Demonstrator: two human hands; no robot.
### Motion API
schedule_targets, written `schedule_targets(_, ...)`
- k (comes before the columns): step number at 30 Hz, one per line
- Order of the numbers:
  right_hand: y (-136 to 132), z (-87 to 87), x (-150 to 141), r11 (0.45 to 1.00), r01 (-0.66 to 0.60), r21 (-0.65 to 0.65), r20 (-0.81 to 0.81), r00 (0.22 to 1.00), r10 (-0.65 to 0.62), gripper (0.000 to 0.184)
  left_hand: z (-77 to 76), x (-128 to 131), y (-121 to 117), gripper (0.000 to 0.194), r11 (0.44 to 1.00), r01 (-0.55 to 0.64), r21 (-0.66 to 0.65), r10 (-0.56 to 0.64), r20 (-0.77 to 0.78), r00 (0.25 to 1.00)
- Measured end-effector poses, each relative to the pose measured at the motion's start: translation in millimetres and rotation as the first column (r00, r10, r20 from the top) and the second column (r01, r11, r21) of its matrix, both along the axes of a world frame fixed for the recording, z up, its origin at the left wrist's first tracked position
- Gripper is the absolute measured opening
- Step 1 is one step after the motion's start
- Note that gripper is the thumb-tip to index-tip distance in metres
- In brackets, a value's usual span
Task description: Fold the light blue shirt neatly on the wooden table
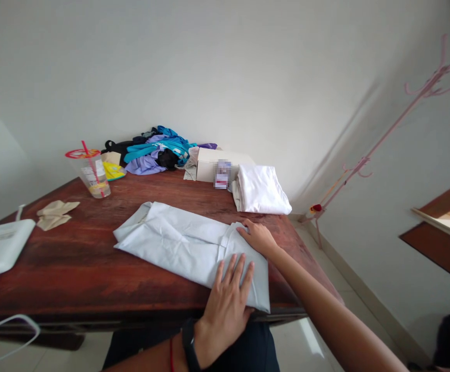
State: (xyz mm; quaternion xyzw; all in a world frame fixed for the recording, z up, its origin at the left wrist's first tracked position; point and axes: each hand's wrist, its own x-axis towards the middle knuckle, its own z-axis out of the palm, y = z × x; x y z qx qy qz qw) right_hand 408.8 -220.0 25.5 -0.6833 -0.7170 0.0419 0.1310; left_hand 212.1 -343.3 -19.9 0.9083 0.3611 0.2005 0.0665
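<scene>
A pale blue-white shirt (pixel 178 240) lies folded lengthwise on the dark wooden table (pixel 73 263). My left hand (pixel 228 299) rests flat on the shirt's near right end, fingers stretched out. My right hand (pixel 256 236) lies on the shirt's right edge near the collar, fingers curled over the cloth edge, pressing it rather than lifting it. A black band sits on my left wrist.
A folded white garment (pixel 263 190) and a white box (pixel 214 163) stand at the far right. A pile of blue and purple clothes (pixel 159 150), a plastic cup with a straw (pixel 93 175), a beige cloth (pixel 54 213) and a white device (pixel 0 245) are to the left. A pink coat stand (pixel 384 134) leans right.
</scene>
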Motion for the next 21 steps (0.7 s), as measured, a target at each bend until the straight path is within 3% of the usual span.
schedule_targets(5,-32.7,-3.9,23.7,0.996,0.091,-0.021,-0.068,0.993,-0.092,0.029,6.3,-15.5,-3.2,0.09,0.997,0.042,-0.062,-0.041,0.014,0.999)
schedule_targets(8,-55.5,-10.5,37.4,0.992,0.128,-0.012,-0.205,0.97,-0.128,0.024,13.7,-32.3,-5.0,0.092,0.993,0.061,-0.106,-0.061,0.001,0.998)
schedule_targets(11,-81.6,-13.6,44.5,0.991,0.135,-0.019,-0.367,0.921,-0.132,0.029,25.7,-56.1,-3.0,0.092,0.979,0.126,-0.162,-0.131,-0.022,0.991)
schedule_targets(17,-136.7,3.3,40.4,0.99,-0.133,-0.041,-0.638,0.766,0.076,0.034,43.3,-113.8,2.4,0.074,0.924,0.28,-0.26,-0.276,0.053,0.96)
schedule_targets(21,-159.1,5.3,35.3,0.956,-0.291,0.037,-0.619,0.744,0.25,0.046,46.1,-144.2,1.2,0.059,0.887,0.32,-0.333,-0.255,0.226,0.94)
